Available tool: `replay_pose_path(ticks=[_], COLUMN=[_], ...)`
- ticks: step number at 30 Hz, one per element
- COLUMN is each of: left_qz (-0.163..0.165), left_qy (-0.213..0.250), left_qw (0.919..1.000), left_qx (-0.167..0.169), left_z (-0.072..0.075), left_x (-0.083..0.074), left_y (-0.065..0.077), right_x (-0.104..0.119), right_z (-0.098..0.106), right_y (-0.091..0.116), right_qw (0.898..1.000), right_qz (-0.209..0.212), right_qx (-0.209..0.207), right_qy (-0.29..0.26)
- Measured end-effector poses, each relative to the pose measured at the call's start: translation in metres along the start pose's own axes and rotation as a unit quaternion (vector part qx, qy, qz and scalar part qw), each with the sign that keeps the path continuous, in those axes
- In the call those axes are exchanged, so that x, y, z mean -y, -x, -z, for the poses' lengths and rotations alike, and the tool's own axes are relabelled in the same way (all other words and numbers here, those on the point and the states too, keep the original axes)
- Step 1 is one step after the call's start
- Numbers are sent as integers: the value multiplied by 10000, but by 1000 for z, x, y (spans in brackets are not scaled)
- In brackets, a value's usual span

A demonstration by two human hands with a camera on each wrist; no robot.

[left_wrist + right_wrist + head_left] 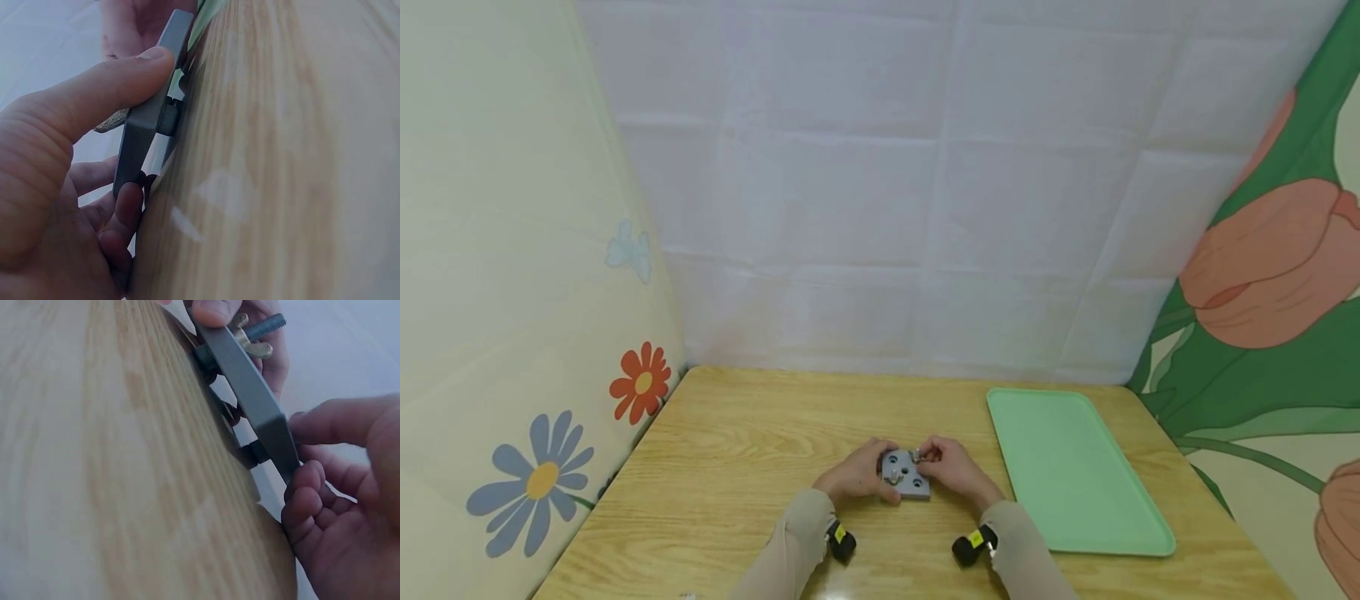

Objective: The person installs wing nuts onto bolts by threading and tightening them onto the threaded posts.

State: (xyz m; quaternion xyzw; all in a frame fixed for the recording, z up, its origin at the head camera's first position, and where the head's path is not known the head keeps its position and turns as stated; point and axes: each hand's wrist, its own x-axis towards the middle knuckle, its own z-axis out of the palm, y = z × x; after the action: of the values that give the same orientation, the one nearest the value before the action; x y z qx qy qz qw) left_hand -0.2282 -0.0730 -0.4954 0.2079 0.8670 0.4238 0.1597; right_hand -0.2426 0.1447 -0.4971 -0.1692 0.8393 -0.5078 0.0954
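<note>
A grey metal plate [907,489] with several holes is held just above the wooden table. My left hand [859,473] grips its left side, the thumb along the near edge. Near that thumb, a brass-coloured wing nut [258,349] sits on a threaded bolt [267,326] that sticks up through the plate. At the far right corner, my right hand [953,467] pinches a second small metal wing nut [916,455]; in the right wrist view the fingers hide it. Dark knurled bolt heads [255,454] show under the plate, close to the tabletop.
A light green tray [1075,475] lies on the table [760,433] to the right of my hands. White cloth [850,208] hangs behind the table, and flower-printed cloth stands at both sides. A small object [687,596] is cut off at the bottom edge.
</note>
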Motion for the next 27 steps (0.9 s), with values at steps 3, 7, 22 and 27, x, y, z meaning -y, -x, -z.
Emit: replay_pose_path(ticks=[3,7,22,27], left_qz=[2,11,78,34], left_qy=[1,-27,-18,-2], left_qw=[10000,10000,10000,10000], left_qx=[-1,5,-20,1], left_z=[0,-1,0,1], left_x=[1,2,-2,-3], left_y=[0,-1,0,1], right_x=[-1,-3,-6,-2], right_z=[0,-1,1,0], right_y=[0,-1,-2,1], right_qw=[9987,9959,9999,9999], right_qz=[-202,-396,153,161], right_qx=[-12,-72,39,8], right_qy=[-477,-805,-70,33])
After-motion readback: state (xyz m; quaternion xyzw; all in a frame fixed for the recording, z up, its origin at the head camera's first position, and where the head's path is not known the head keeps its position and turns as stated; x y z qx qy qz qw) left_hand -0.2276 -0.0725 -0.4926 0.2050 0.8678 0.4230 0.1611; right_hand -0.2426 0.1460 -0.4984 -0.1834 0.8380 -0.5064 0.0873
